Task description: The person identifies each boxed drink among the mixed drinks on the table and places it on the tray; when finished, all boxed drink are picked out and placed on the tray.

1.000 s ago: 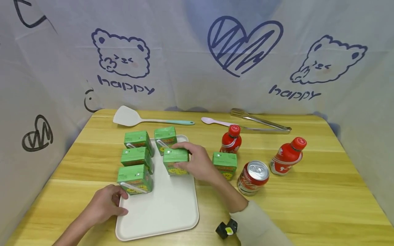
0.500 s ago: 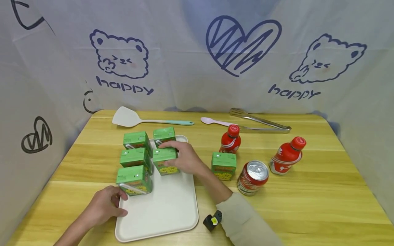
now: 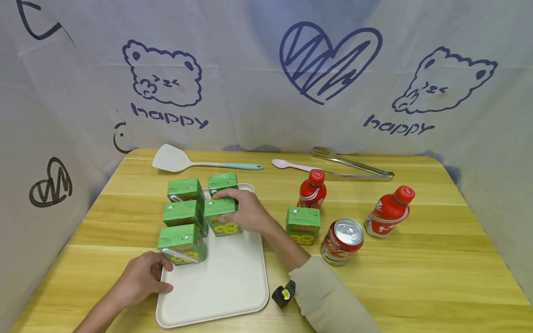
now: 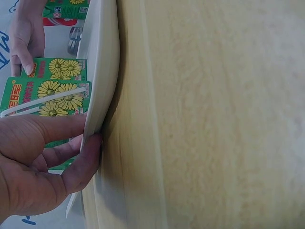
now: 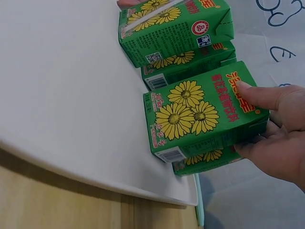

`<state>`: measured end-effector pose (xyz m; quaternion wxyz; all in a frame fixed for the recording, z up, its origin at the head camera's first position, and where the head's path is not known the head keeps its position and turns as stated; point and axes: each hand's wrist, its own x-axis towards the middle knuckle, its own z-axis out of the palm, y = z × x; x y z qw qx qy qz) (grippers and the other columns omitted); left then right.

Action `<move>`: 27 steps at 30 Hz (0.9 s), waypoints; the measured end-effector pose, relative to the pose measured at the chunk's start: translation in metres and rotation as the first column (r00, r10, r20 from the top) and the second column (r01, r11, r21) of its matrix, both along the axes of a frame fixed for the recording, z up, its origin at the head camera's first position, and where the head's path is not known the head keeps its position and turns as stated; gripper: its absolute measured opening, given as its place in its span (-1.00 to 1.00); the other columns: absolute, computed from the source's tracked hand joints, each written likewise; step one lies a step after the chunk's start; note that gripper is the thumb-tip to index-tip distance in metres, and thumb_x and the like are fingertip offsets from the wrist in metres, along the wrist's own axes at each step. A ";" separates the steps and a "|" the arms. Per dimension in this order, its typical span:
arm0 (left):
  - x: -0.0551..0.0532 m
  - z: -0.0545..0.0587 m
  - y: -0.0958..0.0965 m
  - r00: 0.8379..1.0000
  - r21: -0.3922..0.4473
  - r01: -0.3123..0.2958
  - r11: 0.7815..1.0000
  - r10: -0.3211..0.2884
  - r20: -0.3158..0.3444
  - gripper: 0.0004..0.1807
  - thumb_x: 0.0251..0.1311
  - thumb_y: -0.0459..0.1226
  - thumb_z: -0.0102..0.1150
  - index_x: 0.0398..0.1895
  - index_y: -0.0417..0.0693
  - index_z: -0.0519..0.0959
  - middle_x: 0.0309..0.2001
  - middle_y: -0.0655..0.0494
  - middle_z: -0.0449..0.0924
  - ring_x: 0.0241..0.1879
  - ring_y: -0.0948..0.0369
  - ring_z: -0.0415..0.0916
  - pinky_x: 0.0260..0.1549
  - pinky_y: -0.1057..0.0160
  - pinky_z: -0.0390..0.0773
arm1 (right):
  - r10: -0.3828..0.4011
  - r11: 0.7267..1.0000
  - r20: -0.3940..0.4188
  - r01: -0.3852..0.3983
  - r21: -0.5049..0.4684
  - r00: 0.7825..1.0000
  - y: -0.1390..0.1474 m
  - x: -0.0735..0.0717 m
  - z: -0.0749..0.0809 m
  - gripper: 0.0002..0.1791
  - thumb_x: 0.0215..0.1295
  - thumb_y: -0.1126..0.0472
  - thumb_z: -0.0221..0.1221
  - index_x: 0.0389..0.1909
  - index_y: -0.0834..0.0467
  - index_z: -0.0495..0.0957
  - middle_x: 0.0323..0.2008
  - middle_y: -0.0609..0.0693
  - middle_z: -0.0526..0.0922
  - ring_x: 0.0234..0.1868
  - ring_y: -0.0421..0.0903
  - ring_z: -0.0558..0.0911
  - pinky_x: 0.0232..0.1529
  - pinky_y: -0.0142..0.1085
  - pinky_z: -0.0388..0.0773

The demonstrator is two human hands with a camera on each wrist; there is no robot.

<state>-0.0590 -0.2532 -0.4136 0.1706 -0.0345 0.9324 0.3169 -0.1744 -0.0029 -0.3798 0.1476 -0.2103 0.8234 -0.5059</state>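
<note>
My right hand grips a green drink carton with yellow flowers, thumb on its front and fingers behind. This carton stands on the white tray, in front of another carton and to the right of a column of cartons. In the right wrist view, the held carton is upright relative to the tray. My left hand holds the tray's left rim beside the nearest carton. The left wrist view shows its thumb and fingers at the tray's rim.
Right of the tray stand one more green carton, a red can and two red bottles. Along the table's back lie a white spatula, a pink spoon and metal tongs. A fabric wall stands behind.
My right hand has moved left with the carton, bringing it against the left column, and has barely shifted over the last half second. The left hand has stayed at the tray's rim.
</note>
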 end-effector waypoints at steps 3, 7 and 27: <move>0.000 -0.001 0.000 1.000 0.004 -0.001 1.000 0.001 -0.004 -0.60 -0.33 -0.38 0.53 -0.34 -0.19 0.55 -0.50 0.05 0.43 -0.49 0.19 0.34 -0.56 0.34 0.35 | 0.015 1.000 0.005 -0.015 0.026 1.000 0.001 -0.001 0.002 -0.46 0.06 0.36 0.34 0.12 0.02 0.53 0.21 0.04 0.48 0.11 -0.03 0.51 0.06 -0.22 0.50; 0.000 -0.001 0.000 1.000 0.009 0.002 1.000 -0.002 -0.010 -0.60 -0.33 -0.38 0.54 -0.34 -0.19 0.56 -0.50 0.04 0.43 -0.49 0.19 0.34 -0.56 0.34 0.36 | 0.023 0.998 0.006 -0.023 0.058 1.000 0.003 0.001 0.006 -0.37 0.04 0.32 0.37 0.19 -0.01 0.48 0.25 0.02 0.45 0.19 -0.01 0.46 0.12 -0.17 0.47; 0.000 -0.001 0.000 1.000 -0.002 0.009 1.000 -0.009 -0.007 -0.60 -0.32 -0.38 0.53 -0.34 -0.19 0.55 -0.51 0.05 0.43 -0.50 0.19 0.33 -0.57 0.33 0.34 | -0.060 0.967 -0.168 0.099 0.233 0.984 0.069 0.031 0.043 -0.33 0.04 0.15 0.39 0.23 -0.02 0.43 0.25 -0.10 0.47 0.33 -0.05 0.38 0.33 -0.06 0.26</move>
